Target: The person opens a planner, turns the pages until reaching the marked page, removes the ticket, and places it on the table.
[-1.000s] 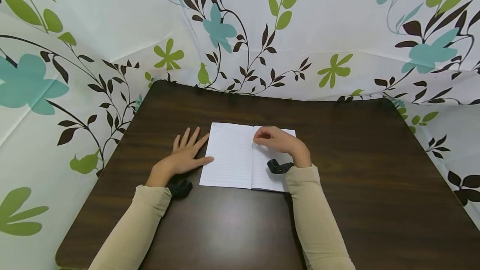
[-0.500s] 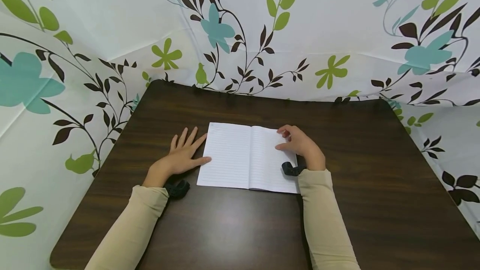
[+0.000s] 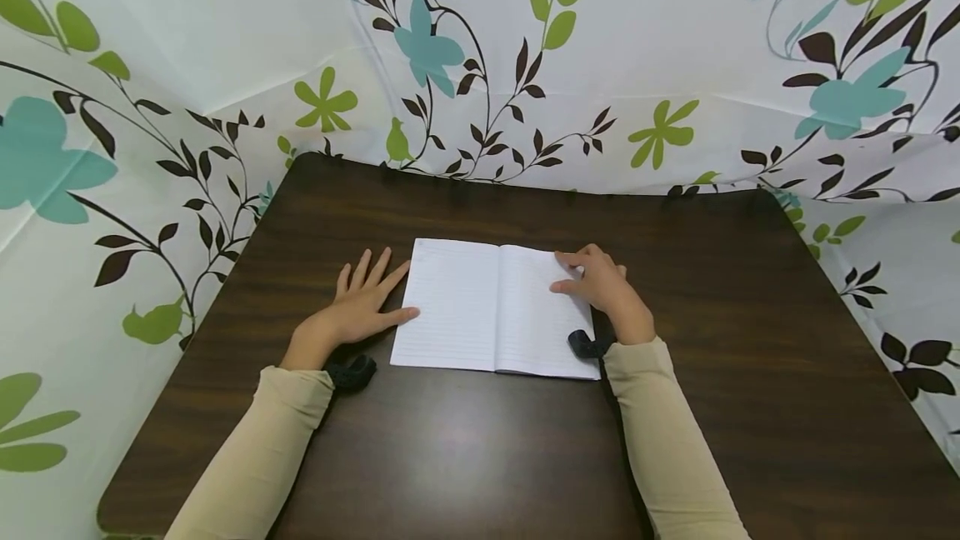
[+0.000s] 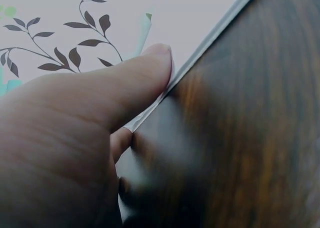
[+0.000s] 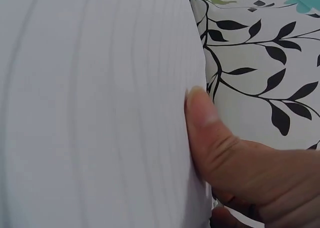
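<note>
An open notebook (image 3: 456, 307) with blank lined pages lies on the dark wooden table. Spread out at its left side, my left hand (image 3: 352, 315) rests on the table, with the thumb on the left page's edge. The left wrist view shows that thumb (image 4: 145, 78) over the notebook's edge. My right hand (image 3: 603, 286) is at the upper right edge of the right page. Its thumb and index finger stand apart and touch the page, while the other fingers are bent outside the edge. In the right wrist view, the thumb (image 5: 205, 123) lies along the paper's edge; its fingers are mostly hidden.
The brown table (image 3: 465, 448) extends around the notebook on all sides. Behind it and at its sides hangs a white cloth (image 3: 247, 23) with green, blue and dark leaf prints. Both wrists carry black cameras, the left camera (image 3: 352, 373) lying near the tabletop.
My right hand has moved right, from near the notebook's centre fold to the right page's outer edge, and its fingertips have parted. My left hand has stayed in place beside the notebook.
</note>
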The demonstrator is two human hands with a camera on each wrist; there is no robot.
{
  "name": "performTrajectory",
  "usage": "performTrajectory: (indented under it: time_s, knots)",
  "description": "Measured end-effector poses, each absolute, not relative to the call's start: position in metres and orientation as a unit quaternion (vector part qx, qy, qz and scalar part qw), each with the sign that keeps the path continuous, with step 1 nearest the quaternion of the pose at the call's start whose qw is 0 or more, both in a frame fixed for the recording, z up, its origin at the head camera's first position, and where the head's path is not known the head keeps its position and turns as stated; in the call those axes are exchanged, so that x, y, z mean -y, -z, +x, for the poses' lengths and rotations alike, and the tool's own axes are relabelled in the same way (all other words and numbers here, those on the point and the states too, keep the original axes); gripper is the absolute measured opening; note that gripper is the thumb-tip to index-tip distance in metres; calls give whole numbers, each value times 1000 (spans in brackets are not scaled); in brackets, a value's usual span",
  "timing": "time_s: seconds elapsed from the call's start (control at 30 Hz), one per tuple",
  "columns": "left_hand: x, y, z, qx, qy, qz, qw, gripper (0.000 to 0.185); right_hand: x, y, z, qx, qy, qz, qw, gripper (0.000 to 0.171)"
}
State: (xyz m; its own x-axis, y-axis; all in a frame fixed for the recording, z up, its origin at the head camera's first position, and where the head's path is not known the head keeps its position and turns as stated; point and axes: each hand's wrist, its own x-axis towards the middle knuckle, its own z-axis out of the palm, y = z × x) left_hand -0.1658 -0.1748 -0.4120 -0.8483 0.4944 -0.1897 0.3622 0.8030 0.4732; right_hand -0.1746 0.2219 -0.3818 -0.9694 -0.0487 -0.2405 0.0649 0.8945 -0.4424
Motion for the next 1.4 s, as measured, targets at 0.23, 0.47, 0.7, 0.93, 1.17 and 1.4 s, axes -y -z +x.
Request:
performTrajectory:
  time_s: [0.23,0.47,0.7,0.93,1.17,1.4]
  knots:
    - [179,412,-165,-937,-220,219,162,85,-214,380,-179,-966,229,1,121,58]
    - [181,417,-167,-938,-214,221,158,85,-211,381,-183,-965,237,23,113,63]
    - [178,414,-172,-939,-206,226,159,86,-213,379,-183,-967,223,47,117,76]
    - [176,411,-174,-937,-205,229,162,86,-215,378,-182,-966,234,42,101,71]
    - [175,410,-173,-937,-204,230,166,86,-213,379,-178,-965,243,52,84,63]
    - [174,413,-173,-938,-197,230,167,86,-218,381,-177,-959,257,64,98,61]
